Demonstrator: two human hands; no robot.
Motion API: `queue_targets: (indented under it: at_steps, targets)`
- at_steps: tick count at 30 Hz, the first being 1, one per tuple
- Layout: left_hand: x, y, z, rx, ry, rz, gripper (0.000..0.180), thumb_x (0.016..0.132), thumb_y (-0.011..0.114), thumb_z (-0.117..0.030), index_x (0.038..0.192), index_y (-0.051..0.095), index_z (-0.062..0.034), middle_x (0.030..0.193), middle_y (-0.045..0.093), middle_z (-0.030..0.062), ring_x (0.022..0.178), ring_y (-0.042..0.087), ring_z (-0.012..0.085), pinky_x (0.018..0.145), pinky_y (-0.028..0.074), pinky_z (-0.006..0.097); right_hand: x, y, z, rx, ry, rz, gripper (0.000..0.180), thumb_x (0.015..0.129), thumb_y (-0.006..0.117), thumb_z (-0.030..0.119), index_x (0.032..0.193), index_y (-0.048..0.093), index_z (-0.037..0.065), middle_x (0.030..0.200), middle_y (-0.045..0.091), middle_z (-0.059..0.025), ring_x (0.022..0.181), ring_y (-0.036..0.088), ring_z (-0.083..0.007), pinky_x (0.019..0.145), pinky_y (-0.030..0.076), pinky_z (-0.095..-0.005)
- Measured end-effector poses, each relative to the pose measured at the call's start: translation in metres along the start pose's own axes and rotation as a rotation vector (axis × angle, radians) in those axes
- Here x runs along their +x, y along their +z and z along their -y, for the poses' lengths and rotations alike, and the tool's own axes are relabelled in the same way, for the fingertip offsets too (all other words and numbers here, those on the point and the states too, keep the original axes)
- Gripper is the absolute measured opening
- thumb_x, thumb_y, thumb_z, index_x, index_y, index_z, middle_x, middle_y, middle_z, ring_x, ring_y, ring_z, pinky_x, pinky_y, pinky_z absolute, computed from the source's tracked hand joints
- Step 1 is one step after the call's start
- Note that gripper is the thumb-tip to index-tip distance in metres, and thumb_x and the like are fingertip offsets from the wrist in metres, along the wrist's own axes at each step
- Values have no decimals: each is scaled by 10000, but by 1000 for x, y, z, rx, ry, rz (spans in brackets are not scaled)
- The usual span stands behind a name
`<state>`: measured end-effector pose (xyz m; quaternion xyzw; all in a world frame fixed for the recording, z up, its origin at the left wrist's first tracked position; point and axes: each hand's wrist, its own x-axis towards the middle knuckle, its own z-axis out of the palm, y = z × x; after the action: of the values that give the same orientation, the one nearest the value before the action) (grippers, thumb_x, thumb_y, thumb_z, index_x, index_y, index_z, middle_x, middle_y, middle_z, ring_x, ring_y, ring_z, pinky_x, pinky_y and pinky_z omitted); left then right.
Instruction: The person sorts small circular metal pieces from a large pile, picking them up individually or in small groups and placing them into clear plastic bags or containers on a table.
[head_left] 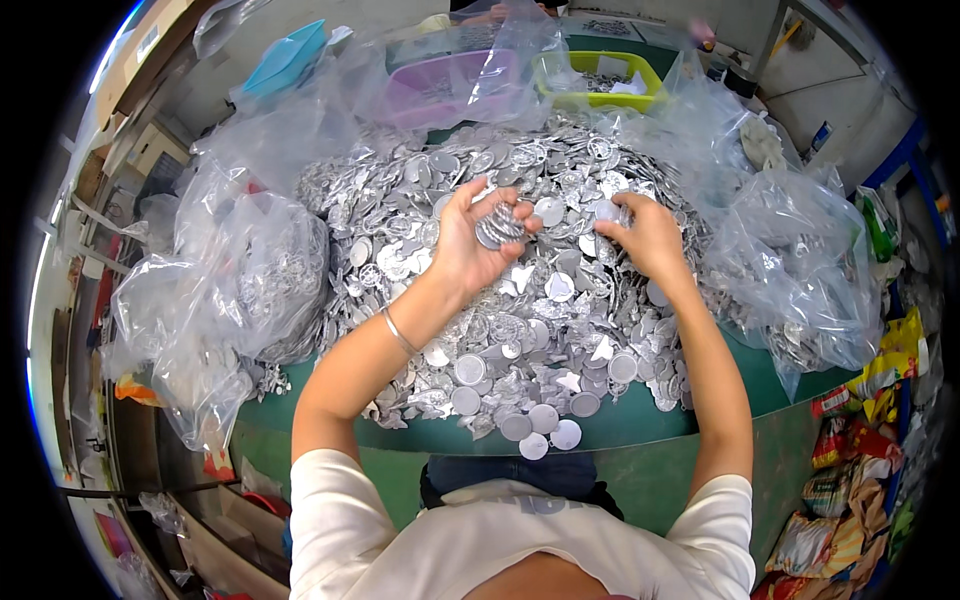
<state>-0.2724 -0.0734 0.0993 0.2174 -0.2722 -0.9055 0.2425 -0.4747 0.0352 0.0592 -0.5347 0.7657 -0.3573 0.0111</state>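
A broad heap of small silver metal pendants [560,285], many of them round discs, covers the table before me. My left hand [480,235] is raised over the heap, palm up, its fingers curled around a small stack of silver pendants [498,226]. To its right, my right hand [648,232] reaches into the heap, thumb and forefinger pinching a round silver disc [608,211]. Its other fingers are folded and partly hidden. A few loose discs [542,418] lie at the table's near edge.
Clear plastic bags of metal pieces flank the heap, one left [265,270] and one right [790,265]. Behind it stand a purple basin [455,75] and a green basin [648,70]. The green tabletop [640,428] shows along the front. Colourful packets [850,460] are stacked at the right.
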Motion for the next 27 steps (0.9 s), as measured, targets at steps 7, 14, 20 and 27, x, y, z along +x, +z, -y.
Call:
queue_targets:
  at_steps: [7,14,20,27]
  targets:
    - [10,-10,12,1903,820,41,144,787,584,-89,915,591,-24,795,543,102,726,597,209,515,488,327,4,3,27,-382,68,114,406,676,746,303,845,590,-31,823,637,-201,734,636,-355,627,507,-429]
    - [38,-3,29,2526,902,78,235,686,586,-39,919,585,-15,859,550,135,795,601,266,548,520,339,4,5,27,-391,42,20,297,737,604,269,725,635,-27,776,631,-221,712,630,-361,642,501,-435]
    - [42,-7,21,2605,947,229,292,688,564,-37,975,550,12,883,541,112,773,581,243,522,513,321,8,-12,-14,654,352,-99,213,811,531,178,672,563,20,588,545,-60,521,521,-171,442,386,-318]
    - [46,-21,17,2267,1203,193,195,717,556,-57,897,552,20,808,529,112,695,581,239,501,498,324,-17,-19,-8,1477,642,180,207,888,520,216,785,475,42,620,492,-60,479,427,-128,371,286,-230]
